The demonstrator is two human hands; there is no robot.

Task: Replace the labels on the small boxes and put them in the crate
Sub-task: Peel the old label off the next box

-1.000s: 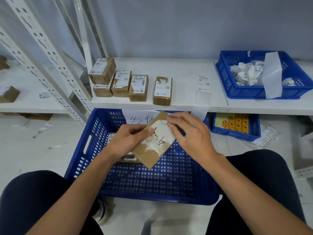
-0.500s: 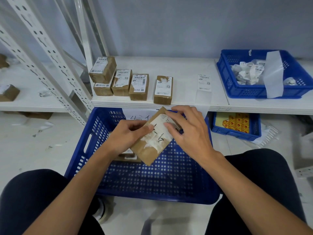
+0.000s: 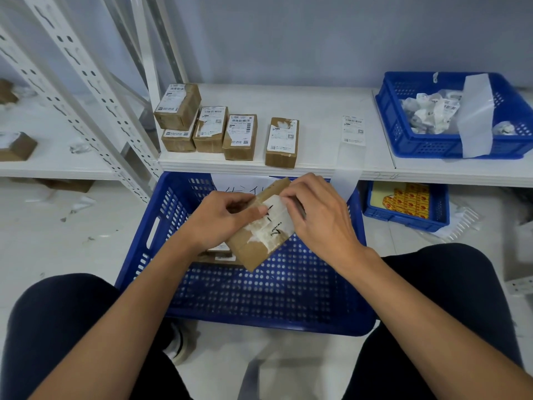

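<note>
White floor spreads under the person's knees, and on it, just ahead, sits the crate (image 3: 288, 295) — blue, perforated, with at least one box (image 3: 219, 254) already lying at its far left, mostly hidden by the wrist.

Over the crate both hands hold a tilted carton (image 3: 253, 249). The left hand (image 3: 222, 220) grips its left edge, thumb pressed onto the torn white label (image 3: 277, 223), which bears handwritten black marks. The right hand (image 3: 323, 217) has its fingers drawn together at the label's upper right corner, pinching what looks like the paper's edge. A second ago that hand lay lower and flatter across the face; half a second ago it was sliding up; now it has reached the top corner and the carton has risen slightly with it. I judge this to mean the peel is under way, not finished: ragged white residue covers the middle of the face, so the old label is only partly off and no new one is on.

Beyond the crate, the shelf (image 3: 317, 111) carries five labelled boxes in a group (image 3: 239, 137), unchanged, and a strip of fresh labels (image 3: 353, 131) hanging over its edge. Farther right, a bin (image 3: 403, 145) holds crumpled scraps — the likely place for this one.
</note>
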